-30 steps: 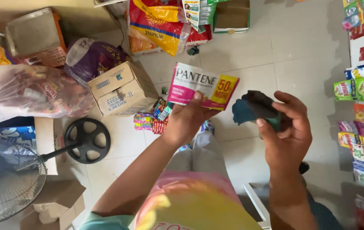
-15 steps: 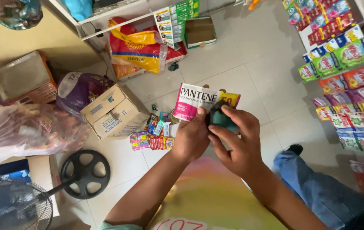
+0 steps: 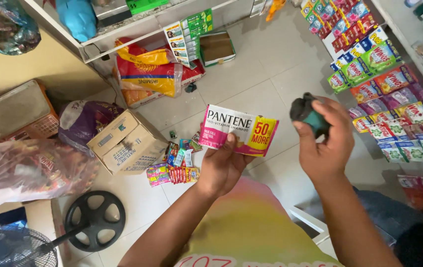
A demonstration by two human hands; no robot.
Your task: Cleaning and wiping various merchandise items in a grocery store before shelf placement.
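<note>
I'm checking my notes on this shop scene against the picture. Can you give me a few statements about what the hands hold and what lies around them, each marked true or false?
1. The left hand holds a flat pink and white packet with a yellow corner. True.
2. The right hand is empty. False: it grips a small dark object with a teal part.
3. The two hands touch each other. False: they are apart, with bare floor between them.
4. A cardboard box stands on the tiled floor near a scatter of small sachets. True.
5. Strips of sachets hang or lie along the right side. True.
6. The fan base sits on the shelf. False: it rests on the floor.
</note>
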